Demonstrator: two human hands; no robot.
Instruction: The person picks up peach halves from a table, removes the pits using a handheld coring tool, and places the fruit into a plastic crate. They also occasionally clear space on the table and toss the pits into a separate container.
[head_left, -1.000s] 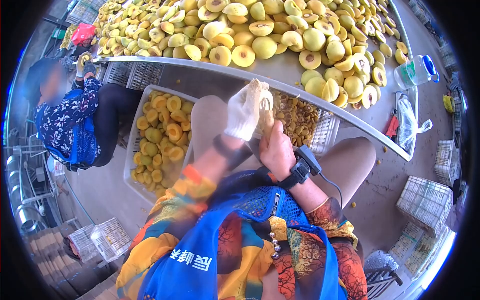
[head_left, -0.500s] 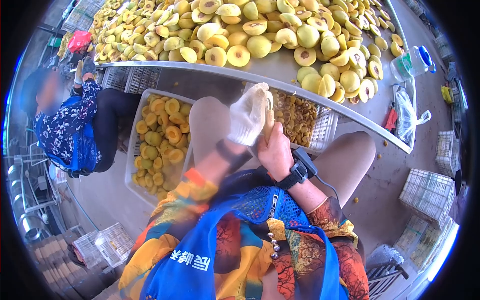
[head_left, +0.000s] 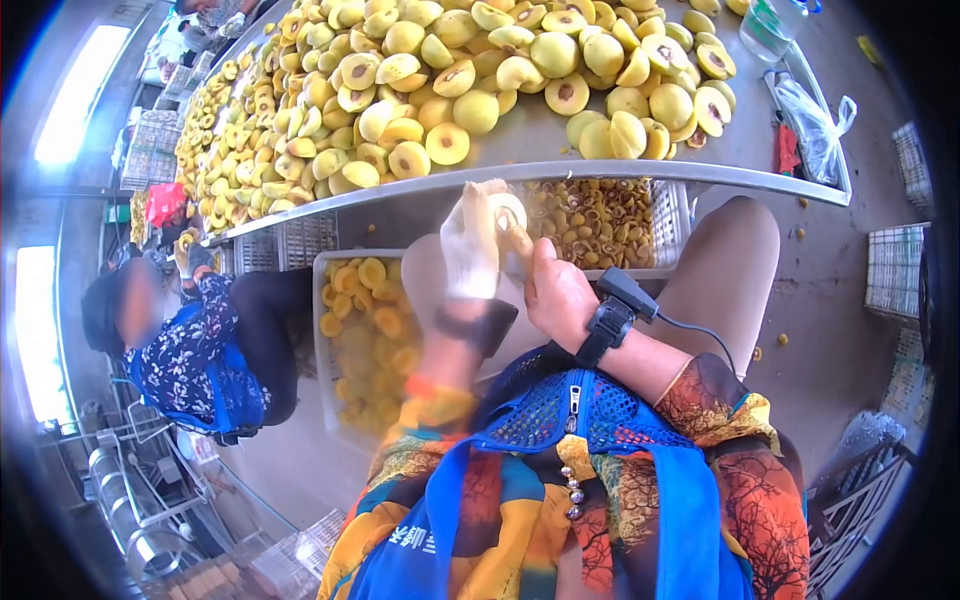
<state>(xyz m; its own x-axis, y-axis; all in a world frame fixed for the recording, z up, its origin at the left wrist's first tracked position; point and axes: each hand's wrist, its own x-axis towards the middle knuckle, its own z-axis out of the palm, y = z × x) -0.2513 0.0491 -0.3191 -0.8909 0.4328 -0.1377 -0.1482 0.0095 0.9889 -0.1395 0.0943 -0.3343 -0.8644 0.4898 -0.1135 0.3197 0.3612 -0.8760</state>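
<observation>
My left hand (head_left: 472,240), in a white glove, is closed round a pale yellow peach half (head_left: 509,207), its cut side turned toward my right hand. My bare right hand (head_left: 562,302) grips a small tool with a tan handle (head_left: 516,240); its tip meets the cut face of the fruit, and its working end is too small to make out. Both hands are just in front of the metal table's edge, over a crate of brown pits and scraps (head_left: 605,228). To the left, a white crate (head_left: 328,395) holds orange-yellow peach halves (head_left: 385,320).
Many peach halves (head_left: 400,90) are heaped on the metal table (head_left: 640,178). A clear plastic bag (head_left: 812,120) and a plastic bottle (head_left: 768,35) are at its right end. At the left sits a co-worker (head_left: 200,350). White crates (head_left: 895,270) stand at right.
My view has swung, so the table and co-worker shift in the picture. Both hands stay together at the fruit, whose cut face now shows more openly.
</observation>
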